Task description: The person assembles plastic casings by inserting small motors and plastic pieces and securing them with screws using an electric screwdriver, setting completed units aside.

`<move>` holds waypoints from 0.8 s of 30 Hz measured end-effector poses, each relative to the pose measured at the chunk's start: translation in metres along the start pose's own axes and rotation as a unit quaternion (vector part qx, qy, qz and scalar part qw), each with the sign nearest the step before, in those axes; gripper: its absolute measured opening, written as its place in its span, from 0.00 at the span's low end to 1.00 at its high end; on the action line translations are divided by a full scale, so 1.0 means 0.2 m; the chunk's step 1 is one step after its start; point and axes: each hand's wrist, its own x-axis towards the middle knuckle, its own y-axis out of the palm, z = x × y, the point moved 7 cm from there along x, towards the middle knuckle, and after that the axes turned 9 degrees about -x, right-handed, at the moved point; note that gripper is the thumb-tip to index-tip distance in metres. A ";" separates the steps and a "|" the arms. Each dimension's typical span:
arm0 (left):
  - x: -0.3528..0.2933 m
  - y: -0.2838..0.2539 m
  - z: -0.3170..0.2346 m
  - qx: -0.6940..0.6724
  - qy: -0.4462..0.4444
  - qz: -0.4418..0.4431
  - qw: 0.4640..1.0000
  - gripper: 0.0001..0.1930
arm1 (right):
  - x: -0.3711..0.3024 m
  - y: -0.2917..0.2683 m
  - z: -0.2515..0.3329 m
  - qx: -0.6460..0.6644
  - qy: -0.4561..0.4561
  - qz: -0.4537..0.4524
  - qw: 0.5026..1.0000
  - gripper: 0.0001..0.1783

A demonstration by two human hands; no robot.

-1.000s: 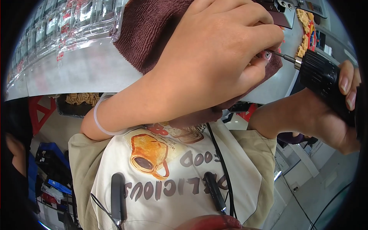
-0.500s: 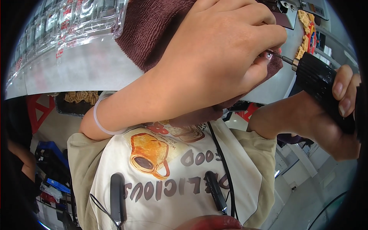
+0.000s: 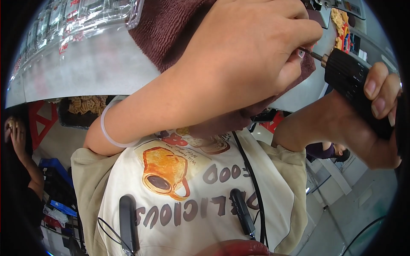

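Note:
My right hand [image 3: 380, 87] wraps round the black body of an electric screwdriver [image 3: 351, 76], near the right rim. Its thin bit [image 3: 316, 55] points left, into the fingers of my left hand [image 3: 256, 53]. Those fingers are curled and pinched together at the bit's tip. Whatever they hold is hidden behind the knuckles and thumb. Under my left hand and forearm lies a brown towel [image 3: 164, 32], bunched on the grey table [image 3: 98, 68].
A clear plastic tray [image 3: 102, 17] with compartments stands at the far left. Tan parts fill a dark bin [image 3: 87, 106] below the table edge. More tan pieces [image 3: 339, 25] lie far right. Another person's arm [image 3: 30, 166] shows at left; someone else [image 3: 329, 150] sits at right.
The screwdriver and my right hand have shifted slightly up and left, and the tool has turned a little. My left hand stays pinched at the bit. The person at left has raised a hand.

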 end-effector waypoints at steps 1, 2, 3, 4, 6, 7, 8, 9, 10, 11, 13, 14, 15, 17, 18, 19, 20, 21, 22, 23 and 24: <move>0.02 0.01 0.01 0.001 0.001 0.001 1.000 0.24 | 0.00 0.01 -0.01 -0.004 -0.002 -0.004 1.000 0.10; 0.02 0.02 0.00 0.002 0.002 0.002 1.000 0.24 | 0.01 -0.02 0.00 -0.007 -0.003 -0.009 1.000 0.10; 0.02 0.02 0.00 0.004 0.003 0.003 1.000 0.24 | 0.00 -0.03 0.01 -0.011 -0.006 -0.014 1.000 0.10; 0.04 0.04 0.00 0.006 0.005 0.005 1.000 0.24 | 0.00 -0.04 0.02 -0.014 -0.008 -0.019 1.000 0.10; 0.03 0.03 -0.03 0.011 0.009 0.010 1.000 0.25 | -0.02 -0.02 0.04 -0.020 -0.014 -0.032 0.999 0.10; 0.02 0.03 -0.05 0.014 0.011 0.011 1.000 0.25 | -0.02 -0.01 0.03 -0.022 -0.017 -0.037 0.999 0.10; 0.02 0.02 -0.05 0.018 0.014 0.013 1.000 0.25 | -0.02 -0.01 0.04 -0.023 -0.021 -0.043 0.999 0.10; 0.04 0.03 -0.03 0.022 0.017 0.015 0.999 0.25 | 0.00 -0.04 0.04 -0.024 -0.025 -0.049 0.998 0.10; 0.03 0.03 -0.03 0.027 0.023 0.020 0.999 0.25 | -0.01 -0.06 0.07 -0.026 -0.032 -0.058 0.997 0.10; 0.04 0.02 -0.03 0.033 0.029 0.024 0.999 0.25 | 0.00 -0.07 0.07 -0.026 -0.039 -0.067 0.997 0.10; 0.05 0.01 -0.03 0.037 0.039 0.035 0.998 0.27 | 0.01 -0.05 0.09 -0.022 -0.052 -0.080 0.995 0.10; 0.04 0.00 -0.04 0.048 0.043 0.035 0.997 0.27 | 0.01 -0.08 0.11 -0.017 -0.059 -0.084 0.995 0.10; 0.03 0.01 -0.07 0.078 0.086 0.040 0.992 0.24 | 0.02 -0.12 0.13 -0.011 -0.066 -0.087 0.994 0.10; 0.01 -0.01 -0.15 0.143 0.135 0.076 0.978 0.23 | 0.02 -0.32 0.21 0.027 -0.080 -0.086 0.993 0.10; 0.02 0.01 -0.16 0.158 0.138 0.094 0.973 0.22 | -0.02 -0.26 0.23 0.047 -0.090 -0.090 0.991 0.10; 0.02 0.01 -0.17 0.159 0.135 0.096 0.973 0.22 | -0.03 -0.37 0.27 0.078 -0.101 -0.085 0.988 0.10; 0.05 0.05 -0.18 0.183 0.129 0.102 0.969 0.20 | 0.01 -0.35 0.24 0.106 -0.116 -0.087 0.984 0.10; 0.05 0.05 -0.19 0.198 0.149 0.094 0.964 0.20 | 0.01 -0.36 0.24 0.107 -0.132 -0.059 0.984 0.10; 0.04 0.04 -0.21 0.225 0.171 0.080 0.956 0.22 | -0.02 -0.38 0.24 0.107 -0.148 -0.031 0.983 0.13; 0.04 0.02 -0.24 0.269 0.133 0.144 0.943 0.20 | -0.04 -0.39 0.25 0.087 -0.158 -0.073 0.981 0.15; 0.04 -0.01 -0.25 0.304 0.092 0.204 0.926 0.18 | -0.06 -0.41 0.26 0.062 -0.164 -0.117 0.978 0.16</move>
